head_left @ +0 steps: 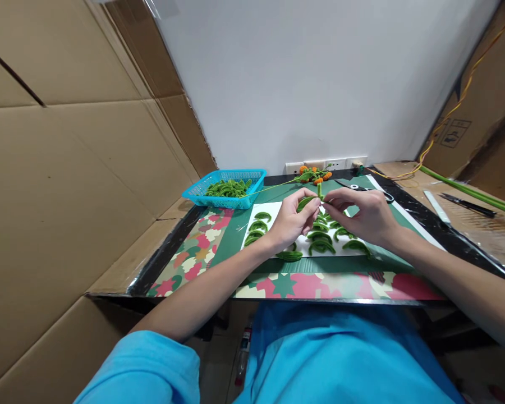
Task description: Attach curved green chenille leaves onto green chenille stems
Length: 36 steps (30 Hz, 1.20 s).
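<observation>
My left hand (292, 221) and my right hand (368, 216) meet above a white sheet (273, 212) on the table. Both pinch one fuzzy green pipe-cleaner piece (311, 199), whose end sticks up between the fingertips. Several curved green pieces (322, 244) lie spread on the white sheet under and around my hands. A thin yellow-green wire runs from my fingers toward the back left.
A blue basket (219, 182) of green pieces stands at the back left. An orange and green flower bunch (313, 175) and scissors (364, 188) lie at the back. Long green stems (471, 192) and a knife (467, 205) lie right. Cardboard walls stand on both sides.
</observation>
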Tool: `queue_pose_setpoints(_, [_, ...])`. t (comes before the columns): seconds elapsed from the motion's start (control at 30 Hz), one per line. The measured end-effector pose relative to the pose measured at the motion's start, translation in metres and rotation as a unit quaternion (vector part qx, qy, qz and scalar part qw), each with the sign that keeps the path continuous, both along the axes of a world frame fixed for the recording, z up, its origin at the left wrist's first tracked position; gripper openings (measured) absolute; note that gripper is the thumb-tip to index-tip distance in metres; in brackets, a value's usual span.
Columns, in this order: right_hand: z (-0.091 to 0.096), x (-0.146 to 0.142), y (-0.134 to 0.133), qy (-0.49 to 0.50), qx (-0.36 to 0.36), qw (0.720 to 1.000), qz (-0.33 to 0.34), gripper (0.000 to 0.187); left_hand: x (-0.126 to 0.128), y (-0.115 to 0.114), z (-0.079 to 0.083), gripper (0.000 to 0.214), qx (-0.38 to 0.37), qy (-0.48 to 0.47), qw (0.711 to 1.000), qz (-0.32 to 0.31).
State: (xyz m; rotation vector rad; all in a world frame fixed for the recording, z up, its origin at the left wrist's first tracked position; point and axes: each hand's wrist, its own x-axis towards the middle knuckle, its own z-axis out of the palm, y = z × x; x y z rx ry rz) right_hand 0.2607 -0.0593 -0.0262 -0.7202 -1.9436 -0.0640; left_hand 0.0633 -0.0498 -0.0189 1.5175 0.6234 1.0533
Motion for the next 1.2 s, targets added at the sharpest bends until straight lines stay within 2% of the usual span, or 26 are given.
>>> queue_pose_setpoints(0.13, [-0.001, 0.001, 0.001, -0.016, 0.016, 1.000, -0.001, 0.006, 0.000, 0.000, 0.001, 0.035, 0.002, 0.005, 1.000, 0.019])
queue_pose_setpoints(0.23, [-0.003, 0.003, 0.003, -0.041, 0.056, 0.998, -0.010, 0.008, -0.002, -0.001, 0.004, 0.036, -0.013, 0.014, 1.000, 0.013])
queue_pose_setpoints(0.47, [-0.002, 0.009, 0.007, -0.085, 0.157, 0.984, 0.000, 0.011, -0.008, 0.000, 0.012, 0.036, -0.082, 0.019, 0.995, -0.053])
queue_pose_setpoints(0.63, [-0.001, 0.018, 0.014, -0.085, 0.185, 0.979, 0.002, 0.027, -0.010, 0.001, 0.015, 0.038, -0.137, 0.026, 0.986, -0.097])
queue_pose_setpoints(0.77, [-0.003, 0.023, 0.019, -0.064, 0.217, 0.974, 0.018, 0.026, -0.012, 0.002, 0.015, 0.036, -0.150, 0.036, 0.979, -0.132])
queue_pose_setpoints(0.9, [-0.001, 0.019, 0.020, -0.086, 0.257, 0.961, 0.054, 0.025, -0.017, 0.001, 0.017, 0.034, -0.152, 0.039, 0.972, -0.176])
queue_pose_setpoints(1.03, [-0.001, 0.010, 0.016, -0.096, 0.232, 0.964, 0.087, 0.023, -0.019, -0.002, 0.020, 0.033, -0.142, 0.028, 0.974, -0.174])
queue_pose_setpoints(1.2, [-0.008, 0.004, 0.012, -0.057, 0.187, 0.974, 0.116, 0.025, -0.016, -0.007, 0.020, 0.033, -0.147, 0.030, 0.972, -0.178])
